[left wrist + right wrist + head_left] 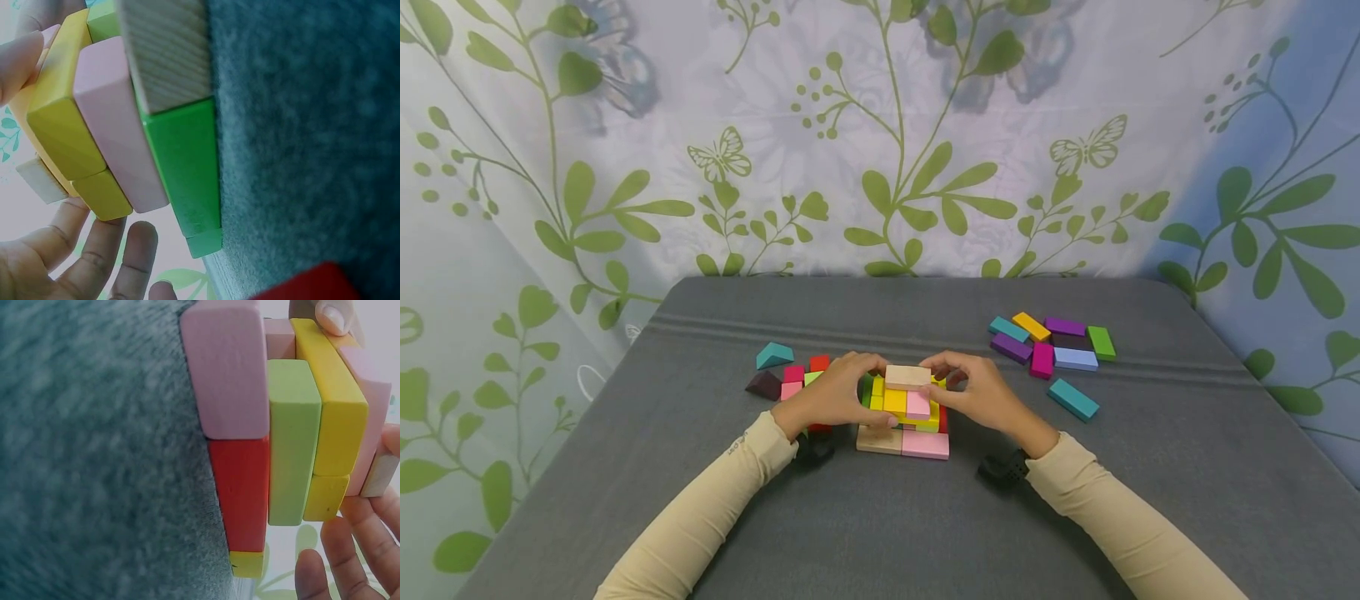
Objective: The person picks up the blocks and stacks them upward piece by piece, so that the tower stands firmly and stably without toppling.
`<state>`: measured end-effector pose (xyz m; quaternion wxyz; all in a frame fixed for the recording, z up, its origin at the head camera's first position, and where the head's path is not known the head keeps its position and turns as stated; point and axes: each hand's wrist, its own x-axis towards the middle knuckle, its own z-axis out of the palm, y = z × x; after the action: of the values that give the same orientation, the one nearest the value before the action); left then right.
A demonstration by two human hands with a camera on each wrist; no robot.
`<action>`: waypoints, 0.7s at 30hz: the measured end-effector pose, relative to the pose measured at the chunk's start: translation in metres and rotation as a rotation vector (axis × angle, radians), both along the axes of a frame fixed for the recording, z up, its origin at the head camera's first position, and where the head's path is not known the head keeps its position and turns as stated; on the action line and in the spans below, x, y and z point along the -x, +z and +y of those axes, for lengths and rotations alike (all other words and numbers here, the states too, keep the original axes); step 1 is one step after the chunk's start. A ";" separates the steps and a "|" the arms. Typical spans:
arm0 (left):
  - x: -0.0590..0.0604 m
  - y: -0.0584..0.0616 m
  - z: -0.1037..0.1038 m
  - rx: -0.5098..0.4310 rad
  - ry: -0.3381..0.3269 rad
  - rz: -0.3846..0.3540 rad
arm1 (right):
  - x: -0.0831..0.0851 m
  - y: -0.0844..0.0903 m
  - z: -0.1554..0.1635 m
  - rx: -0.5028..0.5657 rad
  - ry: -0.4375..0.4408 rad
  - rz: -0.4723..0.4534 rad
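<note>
A layered stack of wooden blocks (895, 402) stands on the table, its upper layers smaller than its base. On its top, at the far side, lies a plain wood block (907, 377). My right hand (979, 392) pinches this block's right end between thumb and index finger, beside a pink block (917, 405). My left hand (833, 392) spans the stack's left side, thumb at the front of the yellow layer (65, 112) and fingers at the back. The base shows a wood block (880, 440) and a pink block (925, 445) in front, with a green block (184, 169) along the left.
Left of the stack lie loose blocks, including a teal piece (774, 356), a dark wedge (764, 385) and a red block (819, 363). At the back right are several more, among them a purple block (1064, 327) and a teal block (1072, 400). A patterned curtain (880, 142) hangs behind the grey table (880, 533).
</note>
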<state>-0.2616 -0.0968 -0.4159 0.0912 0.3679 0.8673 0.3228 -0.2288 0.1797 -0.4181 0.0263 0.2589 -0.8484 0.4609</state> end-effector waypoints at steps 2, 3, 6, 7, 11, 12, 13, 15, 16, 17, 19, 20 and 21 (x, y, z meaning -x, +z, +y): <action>0.000 0.000 0.000 -0.007 0.001 -0.004 | 0.000 -0.001 0.001 0.000 0.000 -0.001; -0.001 0.001 0.000 -0.014 0.002 -0.008 | 0.000 -0.001 0.000 0.000 0.003 0.002; -0.002 0.002 0.000 -0.033 0.006 -0.026 | 0.000 0.000 0.000 -0.001 0.013 0.004; -0.002 0.003 0.000 -0.039 0.007 -0.032 | 0.000 0.000 -0.001 -0.002 0.013 0.002; -0.003 0.003 0.000 -0.051 0.009 -0.035 | -0.001 0.000 -0.001 -0.007 0.013 -0.001; -0.003 0.004 0.000 -0.054 0.010 -0.036 | -0.001 0.000 -0.002 -0.009 0.011 0.000; -0.003 0.004 0.000 -0.056 0.010 -0.036 | -0.001 0.001 -0.002 -0.009 0.011 0.000; -0.003 0.003 0.000 -0.055 0.009 -0.028 | -0.002 0.001 -0.002 -0.010 0.010 0.005; -0.003 0.003 0.000 -0.054 0.009 -0.026 | -0.002 0.001 -0.002 -0.010 0.007 0.005; -0.002 0.003 0.000 -0.054 0.008 -0.026 | -0.002 0.001 -0.002 -0.010 0.006 0.004; -0.003 0.003 0.000 -0.052 0.009 -0.027 | -0.002 0.000 -0.001 -0.011 0.006 0.002; -0.003 0.003 0.000 -0.049 0.009 -0.025 | -0.002 0.000 0.000 -0.016 0.006 0.003; -0.003 0.003 0.000 -0.047 0.010 -0.028 | -0.001 0.000 0.001 -0.019 0.007 0.001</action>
<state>-0.2589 -0.0972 -0.4125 0.0931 0.3611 0.8598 0.3488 -0.2274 0.1805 -0.4177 0.0228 0.2621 -0.8518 0.4530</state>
